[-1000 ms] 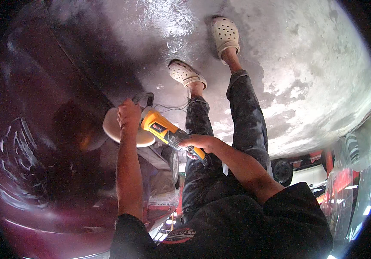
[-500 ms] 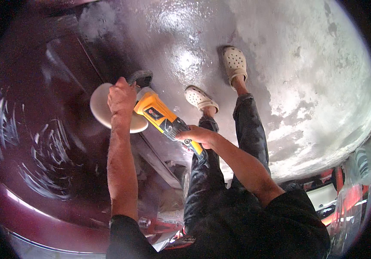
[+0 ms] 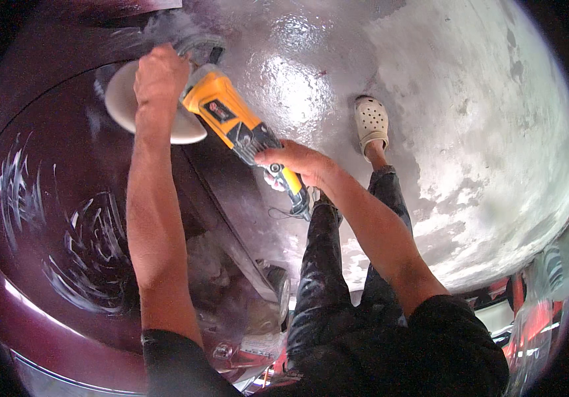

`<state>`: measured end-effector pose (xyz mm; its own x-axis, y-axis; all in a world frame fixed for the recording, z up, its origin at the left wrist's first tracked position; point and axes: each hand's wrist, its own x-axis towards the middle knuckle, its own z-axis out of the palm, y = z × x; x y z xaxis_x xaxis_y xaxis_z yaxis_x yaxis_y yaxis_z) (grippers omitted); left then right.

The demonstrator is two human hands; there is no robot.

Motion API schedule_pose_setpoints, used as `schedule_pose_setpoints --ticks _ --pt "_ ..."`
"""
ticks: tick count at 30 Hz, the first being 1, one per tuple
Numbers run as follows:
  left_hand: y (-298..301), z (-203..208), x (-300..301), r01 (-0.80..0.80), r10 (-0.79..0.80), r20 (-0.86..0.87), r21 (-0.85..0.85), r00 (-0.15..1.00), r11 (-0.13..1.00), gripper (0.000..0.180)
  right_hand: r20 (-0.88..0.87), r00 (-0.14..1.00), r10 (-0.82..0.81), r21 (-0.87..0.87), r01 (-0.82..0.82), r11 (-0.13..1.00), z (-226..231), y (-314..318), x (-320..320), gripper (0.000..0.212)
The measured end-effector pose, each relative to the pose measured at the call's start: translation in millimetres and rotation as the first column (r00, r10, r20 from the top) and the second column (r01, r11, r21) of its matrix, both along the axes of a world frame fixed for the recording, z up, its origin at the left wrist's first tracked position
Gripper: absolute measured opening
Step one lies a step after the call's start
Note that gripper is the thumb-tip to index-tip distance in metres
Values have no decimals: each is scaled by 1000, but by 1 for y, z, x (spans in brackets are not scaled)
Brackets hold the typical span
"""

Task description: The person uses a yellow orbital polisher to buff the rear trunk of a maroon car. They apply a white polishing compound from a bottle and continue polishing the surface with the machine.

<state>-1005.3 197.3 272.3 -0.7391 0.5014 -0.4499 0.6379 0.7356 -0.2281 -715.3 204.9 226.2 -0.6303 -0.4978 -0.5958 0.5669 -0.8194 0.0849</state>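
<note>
I hold a yellow-and-black polisher [image 3: 221,106] with both hands. My left hand [image 3: 160,76] is closed at its head, by the curved black front handle [image 3: 213,47]; the exact grip is partly hidden. Farther back, my right hand [image 3: 298,161] wraps round the rear grip, thumb on top. The round whitish pad [image 3: 120,99] lies against a glossy maroon car panel [image 3: 40,119], partly covered by my left wrist. Whitish smears [image 3: 96,245] streak the panel at the near left.
A narrow panel gap [image 3: 221,195] and the car's edge run beside the tool. Wet, patchy grey floor [image 3: 443,132] spreads right of the car. My foot in a beige clog [image 3: 372,120] stands there. Clear plastic sheeting [image 3: 529,337] hangs at the lower right.
Both hands and the polisher have moved farther away and to the left along the panel. My left foot has moved back, its clog now mostly hidden behind the tool and right hand.
</note>
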Motion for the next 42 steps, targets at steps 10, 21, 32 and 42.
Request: schedule_pose_setpoints --ticks 10,21,32,42 --pt "27 61 4 24 -19 -63 81 998 996 37 -31 999 15 34 -14 999 39 25 -13 34" --pt "30 134 12 46 -20 -151 168 988 985 35 -92 996 -1 84 9 996 84 28 -12 30" --pt "39 222 7 100 -26 -232 311 972 945 33 -208 978 -26 223 74 972 151 46 -27 34" --pt "46 299 12 157 -16 -346 382 938 911 33 -329 944 8 324 105 940 198 62 -40 32"
